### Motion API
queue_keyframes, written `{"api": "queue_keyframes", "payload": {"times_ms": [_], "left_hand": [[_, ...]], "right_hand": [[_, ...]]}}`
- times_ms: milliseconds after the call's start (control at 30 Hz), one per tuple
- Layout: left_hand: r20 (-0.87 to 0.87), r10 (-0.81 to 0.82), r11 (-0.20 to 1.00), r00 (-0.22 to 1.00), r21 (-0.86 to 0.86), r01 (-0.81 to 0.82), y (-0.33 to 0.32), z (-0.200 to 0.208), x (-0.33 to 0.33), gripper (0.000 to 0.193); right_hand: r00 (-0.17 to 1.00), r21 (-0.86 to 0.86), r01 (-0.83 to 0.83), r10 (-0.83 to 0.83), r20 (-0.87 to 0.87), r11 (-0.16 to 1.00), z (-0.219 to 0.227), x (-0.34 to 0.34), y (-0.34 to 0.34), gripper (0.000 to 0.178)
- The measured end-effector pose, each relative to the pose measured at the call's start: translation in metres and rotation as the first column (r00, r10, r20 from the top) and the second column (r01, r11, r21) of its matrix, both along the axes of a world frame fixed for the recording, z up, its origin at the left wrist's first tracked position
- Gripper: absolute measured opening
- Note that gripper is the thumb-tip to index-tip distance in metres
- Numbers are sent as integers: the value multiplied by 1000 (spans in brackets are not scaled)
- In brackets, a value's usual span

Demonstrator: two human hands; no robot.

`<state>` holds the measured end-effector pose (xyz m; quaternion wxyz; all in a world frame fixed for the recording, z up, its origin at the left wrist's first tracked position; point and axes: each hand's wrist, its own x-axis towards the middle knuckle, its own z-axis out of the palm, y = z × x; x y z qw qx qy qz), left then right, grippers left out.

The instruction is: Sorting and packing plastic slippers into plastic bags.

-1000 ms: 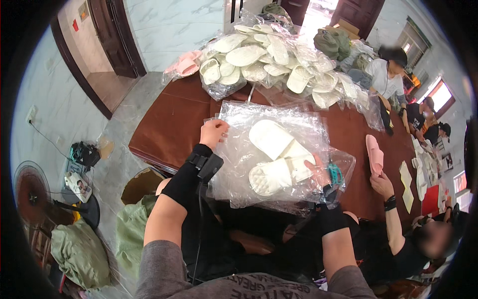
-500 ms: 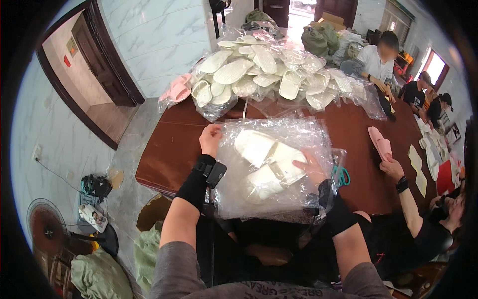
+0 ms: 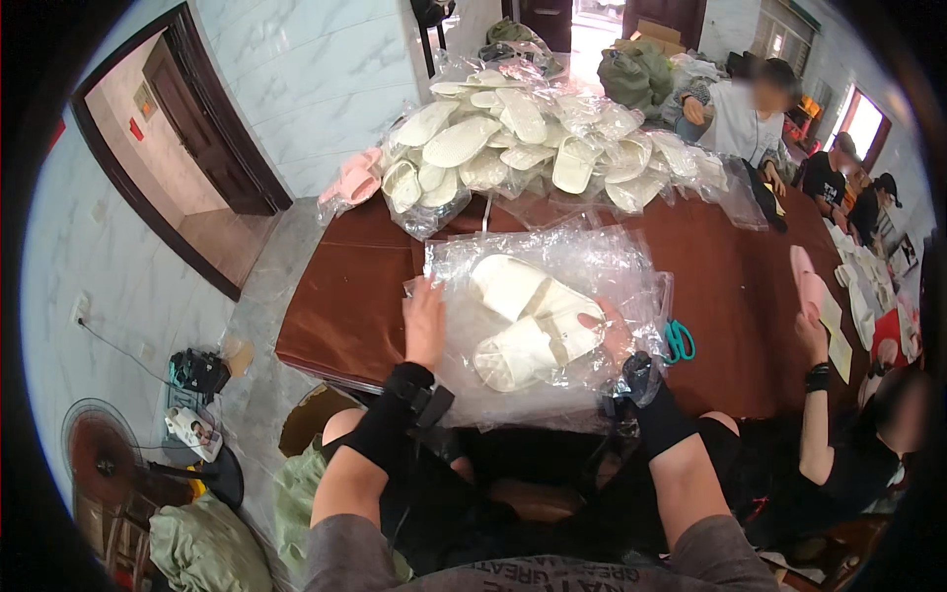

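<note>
Two white slippers lie in front of us on clear plastic bags, which are spread over the near edge of the brown desk. Their straps face up, their toes spread apart toward our left, and their heels draw together toward our right. Our right grip is right at those heels: the thumb lies over them and the hand is closed on that end, though we cannot see the fingers beneath. Clear film reaches as far as our right wrist, and we cannot tell how much of it covers the slippers. Our left grip rests at the left edge of the bags, fingers stretched forward and touching the plastic, well short of the slippers; we cannot tell whether it pinches the film.

Just right of the bags we see teal scissors handles on the desk. Beyond the bags stands a heap of bagged white slippers, with bagged pink slippers at its left end. To our right, a co-worker's hand holds up a pink slipper, well apart from our own pair.
</note>
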<state>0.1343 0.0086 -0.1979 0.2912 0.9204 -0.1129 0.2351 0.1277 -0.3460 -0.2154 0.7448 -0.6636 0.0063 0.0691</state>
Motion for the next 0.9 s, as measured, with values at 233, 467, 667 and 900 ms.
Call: {"api": "queue_keyframes", "payload": {"times_ms": [233,467,667,900], "left_hand": [[-174,-36,978,984,197,71,-44,-29,-29,58],[-80,-4,961,997,274,26,-49,-25,-31,59],[-31,-5,943,1000,332,15,-55,-9,-41,66],[27,-15,913,1000,408,3,-50,-30,-40,69]], "right_hand": [[983,-376,45,26,182,926,31,-3,-15,49],[927,-508,367,-262,267,780,101,-30,-144,30],[330,-296,943,-560,760,154,181,-80,-157,33],[723,-130,601,-467,510,788,198,-93,7,22]]}}
